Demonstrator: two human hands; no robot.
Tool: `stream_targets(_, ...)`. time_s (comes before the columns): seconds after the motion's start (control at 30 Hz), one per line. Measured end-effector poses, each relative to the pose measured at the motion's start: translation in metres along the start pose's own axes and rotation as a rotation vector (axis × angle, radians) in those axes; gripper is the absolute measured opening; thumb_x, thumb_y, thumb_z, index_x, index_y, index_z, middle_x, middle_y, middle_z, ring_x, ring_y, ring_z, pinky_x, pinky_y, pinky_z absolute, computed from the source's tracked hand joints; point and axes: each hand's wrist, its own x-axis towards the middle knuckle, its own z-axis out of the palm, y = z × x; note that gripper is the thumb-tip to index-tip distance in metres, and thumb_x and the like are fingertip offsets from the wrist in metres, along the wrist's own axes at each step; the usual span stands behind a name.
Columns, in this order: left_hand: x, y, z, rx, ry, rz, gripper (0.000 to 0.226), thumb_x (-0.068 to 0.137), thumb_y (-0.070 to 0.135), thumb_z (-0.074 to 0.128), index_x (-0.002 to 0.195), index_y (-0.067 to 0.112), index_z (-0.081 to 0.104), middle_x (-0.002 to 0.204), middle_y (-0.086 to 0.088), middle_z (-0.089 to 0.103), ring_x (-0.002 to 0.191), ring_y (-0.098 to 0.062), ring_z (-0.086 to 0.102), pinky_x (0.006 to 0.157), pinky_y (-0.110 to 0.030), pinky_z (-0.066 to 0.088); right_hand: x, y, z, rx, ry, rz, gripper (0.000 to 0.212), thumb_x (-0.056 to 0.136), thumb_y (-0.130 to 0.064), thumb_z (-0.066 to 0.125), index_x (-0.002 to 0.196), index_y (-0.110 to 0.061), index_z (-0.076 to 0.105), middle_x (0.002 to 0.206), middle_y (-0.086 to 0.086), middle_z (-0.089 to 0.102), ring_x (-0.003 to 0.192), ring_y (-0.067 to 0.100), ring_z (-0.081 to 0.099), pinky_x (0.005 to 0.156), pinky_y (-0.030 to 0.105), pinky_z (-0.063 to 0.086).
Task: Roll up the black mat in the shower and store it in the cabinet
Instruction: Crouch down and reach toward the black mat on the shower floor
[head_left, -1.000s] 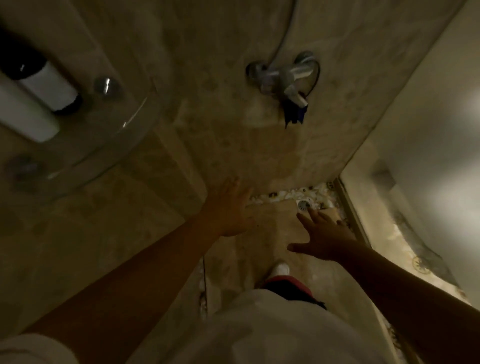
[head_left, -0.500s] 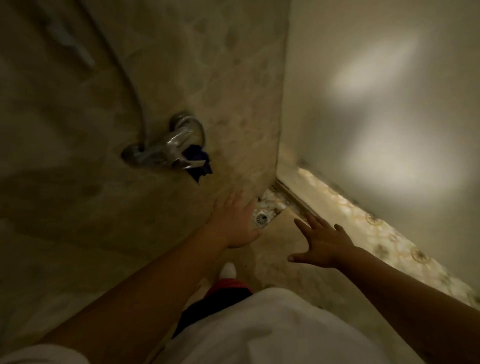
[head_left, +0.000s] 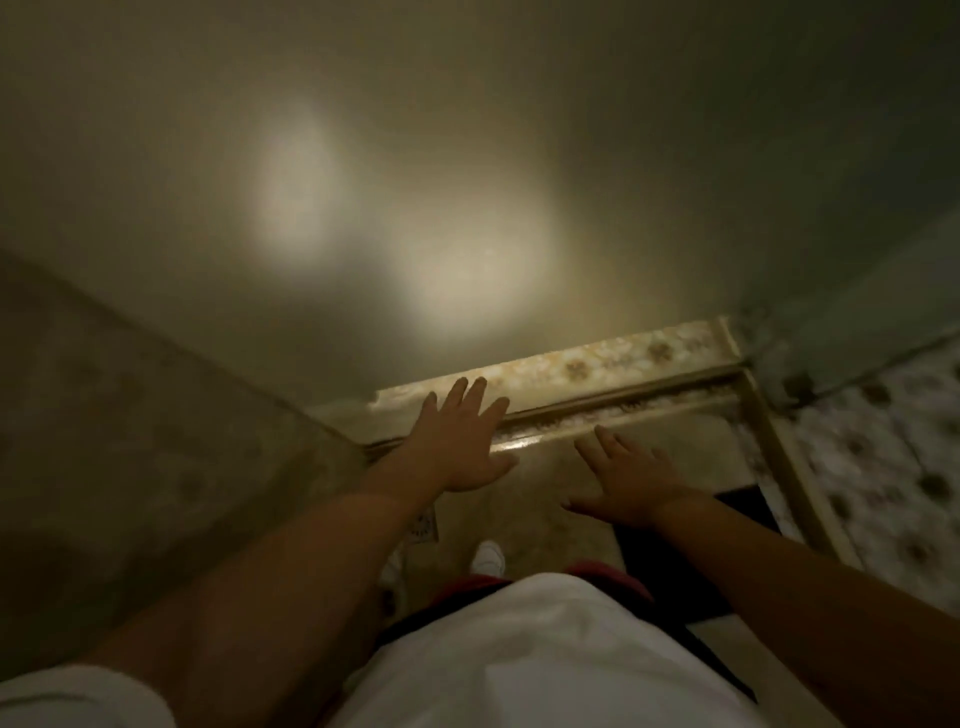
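Note:
The black mat (head_left: 675, 566) lies flat on the shower floor at the lower right, partly hidden under my right forearm and my body. My left hand (head_left: 460, 441) is stretched forward with fingers spread, empty, over the shower's threshold. My right hand (head_left: 626, 480) is also spread and empty, hovering just left of the mat's far corner. No cabinet is in view.
A frosted glass shower panel (head_left: 415, 182) fills the view ahead, with a metal track (head_left: 623, 397) along its foot. A tiled wall (head_left: 130, 415) stands at the left. A floor drain (head_left: 423, 527) sits by my white shoes (head_left: 488, 556). Patterned bathroom floor (head_left: 883, 467) lies at the right.
My view has swung right, away from the wall tap, onto the glass panel and the threshold. The black mat has come into sight. Both hands stay spread and empty.

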Motion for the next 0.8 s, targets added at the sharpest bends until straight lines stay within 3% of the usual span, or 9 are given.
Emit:
stream_targets(0.17,0.032,0.017,-0.005,0.130,-0.055,0.223,0.087,0.082,0.074,0.033,0.151,0.028,0.009,0.162,-0.009,-0.002,0.147,-0.030,-0.004,0.114,-0.058,0.010,-0.048,0.020,0.035,0.152,-0.030,0.297,0.118,0.053,-0.098,0.011,0.152,-0.035,-0.002,0.163,0.000,-0.006,0.148,0.023,0.003,0.111,0.057,0.013)
stream_targets(0.43,0.051,0.088,-0.001,0.274,-0.100,0.507,0.089,0.083,0.075,0.031,0.152,0.025,0.007,0.162,-0.009,-0.004,0.147,-0.030,-0.005,0.115,-0.058,0.009,-0.139,0.040,0.106,0.407,-0.021,0.613,0.106,0.068,-0.093,0.023,0.152,-0.035,-0.004,0.163,0.001,-0.007,0.148,0.027,0.004,0.113,0.058,0.013)
stream_targets(0.8,0.060,0.205,0.002,0.393,-0.141,0.695,0.086,0.084,0.073,0.032,0.152,0.029,0.004,0.162,-0.008,-0.005,0.147,-0.028,-0.007,0.113,-0.055,0.008,-0.211,0.071,0.162,0.625,0.051,0.828,0.102,0.072,-0.090,0.025,0.152,-0.035,-0.004,0.163,0.002,-0.004,0.148,0.027,0.008,0.113,0.053,0.018)
